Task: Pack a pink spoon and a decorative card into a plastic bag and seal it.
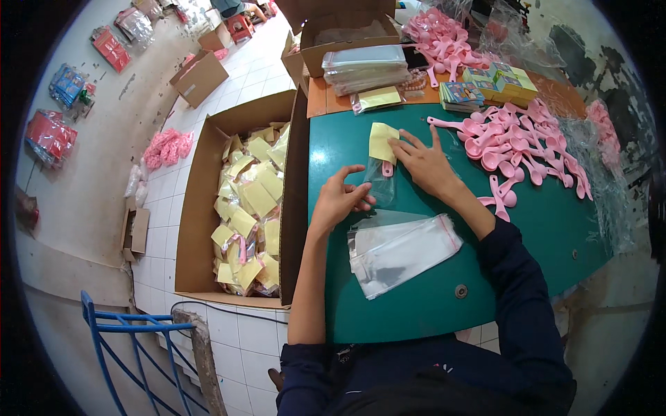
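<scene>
Floor: white tiles with an open cardboard box (pixel 201 208) at the table's left edge, filled with finished yellow-topped packets (pixel 253 201).
Table: green top (pixel 541 236), spoons and bags spread over it.
Left hand (pixel 338 201): fingers curled, thumb and fingertips pinching the lower left edge of the clear bag (pixel 381 182).
Clear bag: lies between both hands, long axis running away from the person, pink spoon handle showing at its mouth, yellow card (pixel 382 141) on its far end.
Right hand (pixel 424 164): flat and spread, fingertips pressing the card; it is the nearer hand to the card.
Spare bags (pixel 402 251): stacked just below the hands.
Right side: loose pink spoons (pixel 520 145) heaped, well apart from the bag.
</scene>
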`<state>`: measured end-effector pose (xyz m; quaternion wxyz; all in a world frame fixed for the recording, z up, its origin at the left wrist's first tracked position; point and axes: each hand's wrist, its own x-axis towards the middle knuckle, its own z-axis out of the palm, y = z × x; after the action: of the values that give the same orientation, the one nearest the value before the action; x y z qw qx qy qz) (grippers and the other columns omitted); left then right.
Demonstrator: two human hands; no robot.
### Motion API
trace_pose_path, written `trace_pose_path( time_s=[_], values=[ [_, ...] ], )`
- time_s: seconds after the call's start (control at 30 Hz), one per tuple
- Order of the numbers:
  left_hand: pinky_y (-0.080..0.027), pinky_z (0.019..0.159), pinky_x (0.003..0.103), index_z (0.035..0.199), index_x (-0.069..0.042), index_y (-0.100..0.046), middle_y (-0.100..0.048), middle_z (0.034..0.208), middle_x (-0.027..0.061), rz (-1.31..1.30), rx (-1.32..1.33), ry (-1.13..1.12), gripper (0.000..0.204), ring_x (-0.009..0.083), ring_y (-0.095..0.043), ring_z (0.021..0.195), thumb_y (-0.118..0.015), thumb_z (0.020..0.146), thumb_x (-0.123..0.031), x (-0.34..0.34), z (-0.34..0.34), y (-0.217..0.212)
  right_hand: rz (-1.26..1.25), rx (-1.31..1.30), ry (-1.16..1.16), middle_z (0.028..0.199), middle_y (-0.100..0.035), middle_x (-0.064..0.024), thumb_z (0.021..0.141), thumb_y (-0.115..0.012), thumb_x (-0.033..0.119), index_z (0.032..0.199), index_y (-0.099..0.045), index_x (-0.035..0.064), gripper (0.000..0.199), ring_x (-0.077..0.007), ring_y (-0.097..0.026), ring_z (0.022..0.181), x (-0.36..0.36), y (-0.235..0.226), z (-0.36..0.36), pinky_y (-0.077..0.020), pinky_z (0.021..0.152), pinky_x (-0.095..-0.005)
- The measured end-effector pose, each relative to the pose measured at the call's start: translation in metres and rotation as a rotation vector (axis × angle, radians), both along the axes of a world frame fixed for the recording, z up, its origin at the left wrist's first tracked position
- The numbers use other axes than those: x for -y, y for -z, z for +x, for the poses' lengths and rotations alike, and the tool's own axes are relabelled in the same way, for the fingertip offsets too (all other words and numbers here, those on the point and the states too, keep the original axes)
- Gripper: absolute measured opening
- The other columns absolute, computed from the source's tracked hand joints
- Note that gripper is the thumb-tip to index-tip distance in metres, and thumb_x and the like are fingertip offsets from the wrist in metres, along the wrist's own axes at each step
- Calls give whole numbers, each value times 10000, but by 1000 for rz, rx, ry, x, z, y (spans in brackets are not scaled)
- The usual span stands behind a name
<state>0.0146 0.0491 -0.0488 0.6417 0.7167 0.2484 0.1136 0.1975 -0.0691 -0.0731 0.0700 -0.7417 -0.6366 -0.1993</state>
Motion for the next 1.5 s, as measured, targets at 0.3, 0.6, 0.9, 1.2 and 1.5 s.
trace_pose_path(
  time_s=[0.3,0.6,0.9,1.2,1.5],
  values=[
    [-505,748,267,1326,-10,-293,-619,962,129,-312,7,50,475,163,-606,844,-466,914,-169,8,4,7,9,-751,-154,1006,-511,-113,749,-580,115,918,-550,72,177,-280,-447,1046,1,-35,-27,-327,907,-428],
    [-481,845,384,1406,-148,41,-573,1000,114,-539,96,23,638,203,-588,901,-384,940,-237,13,7,5,-23,-635,-280,882,-480,-88,719,-619,185,833,-536,83,174,-257,-478,896,4,-39,-43,-344,764,-390],
    [-495,754,357,1415,-174,-32,-579,846,45,-742,193,-36,596,160,-589,778,-371,925,-190,15,6,1,115,-309,-296,857,-484,-76,717,-607,170,800,-533,81,143,-235,-484,891,0,-26,-54,-349,773,-401],
    [-514,719,306,1413,-208,-93,-595,996,96,-423,115,-41,583,154,-613,841,-305,890,-59,21,13,6,-185,-829,-546,840,-479,-59,766,-595,179,781,-511,84,128,-200,-482,836,27,-47,-25,-358,763,-376],
    [-496,774,258,1232,-58,-419,-609,1036,142,-458,64,104,385,173,-600,947,-287,871,-39,19,13,-9,446,-743,823,961,-584,-103,794,-526,57,1080,-515,-13,294,-181,-584,866,224,-87,229,-486,707,-330]
  ],
)
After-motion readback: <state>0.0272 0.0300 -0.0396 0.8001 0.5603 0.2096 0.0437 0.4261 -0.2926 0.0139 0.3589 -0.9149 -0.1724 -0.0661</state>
